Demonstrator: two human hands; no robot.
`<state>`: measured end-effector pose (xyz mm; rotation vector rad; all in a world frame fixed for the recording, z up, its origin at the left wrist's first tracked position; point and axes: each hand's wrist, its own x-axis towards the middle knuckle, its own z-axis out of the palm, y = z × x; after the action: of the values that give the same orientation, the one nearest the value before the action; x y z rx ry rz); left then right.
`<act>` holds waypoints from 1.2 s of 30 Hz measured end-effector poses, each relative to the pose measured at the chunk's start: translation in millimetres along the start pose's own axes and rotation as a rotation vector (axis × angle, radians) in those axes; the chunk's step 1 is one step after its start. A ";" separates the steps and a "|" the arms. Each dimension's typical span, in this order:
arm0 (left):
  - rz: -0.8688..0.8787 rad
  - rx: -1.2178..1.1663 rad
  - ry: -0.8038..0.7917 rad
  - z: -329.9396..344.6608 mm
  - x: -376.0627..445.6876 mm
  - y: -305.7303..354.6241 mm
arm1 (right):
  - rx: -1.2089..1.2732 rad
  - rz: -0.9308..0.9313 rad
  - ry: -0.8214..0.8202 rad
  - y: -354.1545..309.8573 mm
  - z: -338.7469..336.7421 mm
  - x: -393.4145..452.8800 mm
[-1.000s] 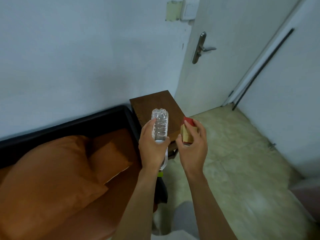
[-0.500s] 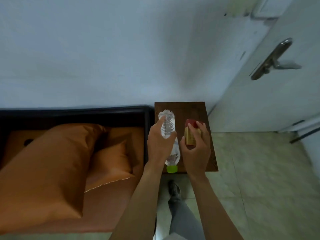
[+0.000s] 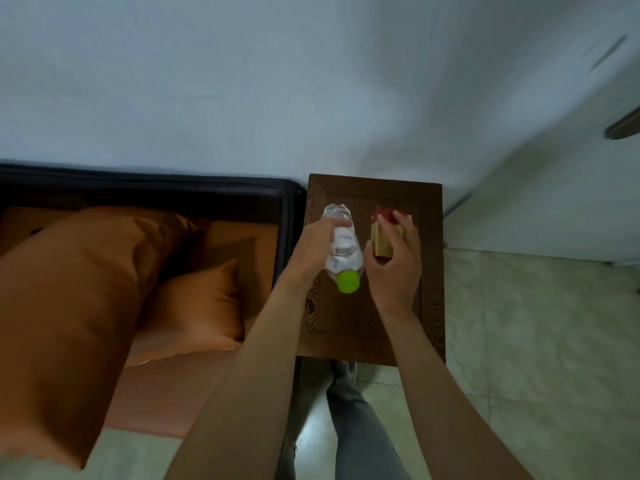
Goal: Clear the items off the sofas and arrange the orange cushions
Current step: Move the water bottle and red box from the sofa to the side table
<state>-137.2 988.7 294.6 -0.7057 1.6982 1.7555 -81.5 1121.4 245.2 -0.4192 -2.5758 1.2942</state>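
Note:
My left hand (image 3: 313, 245) grips a clear plastic bottle (image 3: 343, 252) with a green cap (image 3: 347, 282), held over the small dark wooden side table (image 3: 431, 271). My right hand (image 3: 396, 259) holds a small gold and red box (image 3: 382, 237) over the same table, right of the bottle. To the left stands a black-framed sofa (image 3: 173, 188) with an orange seat. A large orange cushion (image 3: 65, 306) lies on it, and a smaller orange cushion (image 3: 201, 306) sits beside the sofa's arm.
A pale wall (image 3: 242, 81) runs behind the sofa and table. A white door (image 3: 571, 168) with a metal handle (image 3: 623, 126) stands at the right. Light tiled floor (image 3: 536, 341) spreads right of the table. My grey trouser leg (image 3: 360, 427) and shoe show below the table.
The view has swung down and closer over the side table. Both hands have moved forward and lower over the tabletop, still holding the bottle and the box.

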 end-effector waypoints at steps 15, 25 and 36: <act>0.510 0.364 -0.136 -15.9 81.7 -33.2 | 0.024 0.005 0.020 39.0 60.6 75.7; 0.663 0.364 0.425 -4.5 120.1 -17.0 | -0.058 0.002 -0.029 55.4 110.1 96.1; 0.665 0.329 0.448 -10.9 184.3 -62.4 | -0.150 -0.008 -0.049 85.3 166.4 108.5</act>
<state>-218.3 987.9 117.4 -0.4236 2.6906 1.7242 -224.3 1084.6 87.1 -0.4084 -2.7227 1.1268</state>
